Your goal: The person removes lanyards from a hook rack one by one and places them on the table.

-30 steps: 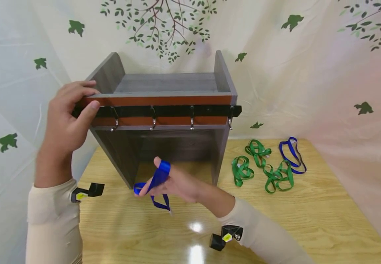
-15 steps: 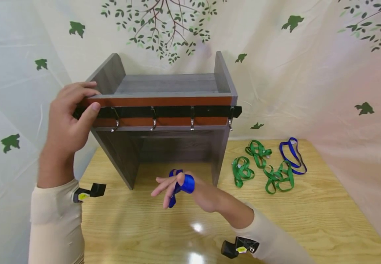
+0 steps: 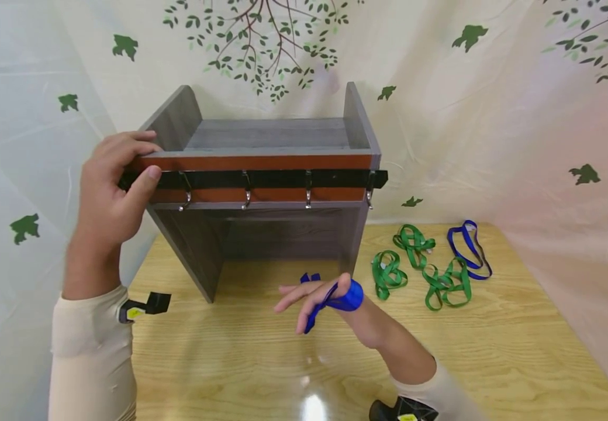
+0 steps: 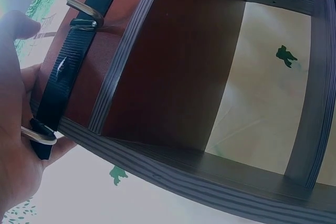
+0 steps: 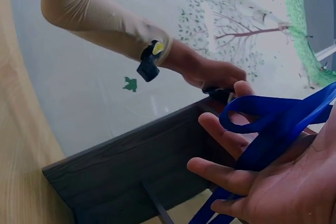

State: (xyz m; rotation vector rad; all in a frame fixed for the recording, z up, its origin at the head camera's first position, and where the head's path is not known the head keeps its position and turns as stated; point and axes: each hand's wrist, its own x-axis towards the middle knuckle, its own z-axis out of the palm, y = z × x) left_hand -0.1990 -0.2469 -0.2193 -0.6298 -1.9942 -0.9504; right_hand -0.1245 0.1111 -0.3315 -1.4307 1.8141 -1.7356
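My left hand (image 3: 111,190) grips the upper left corner of a grey wooden shelf (image 3: 272,133), thumb on the front, fingers over the top edge. Across the shelf's front runs a black strip (image 3: 277,178) with several silver hooks, one of them a hook (image 4: 86,9) near my left hand. My right hand (image 3: 353,318) is in front of the shelf's right side, above the table, fingers spread and relaxed. A blue ribbon (image 5: 278,135) loops round its thumb and lies across the palm and between the fingers, its ends hanging below.
Right of the shelf, several green ribbon bundles (image 3: 388,275) and another blue ribbon (image 3: 469,248) lie on the wooden table (image 3: 520,345). A pale cloth (image 3: 430,134) with leaf prints hangs behind.
My right hand has moved right and slightly toward me, away from the shelf's lower left, carrying the blue ribbon. Its fingers have spread. My left hand stays on the shelf corner.
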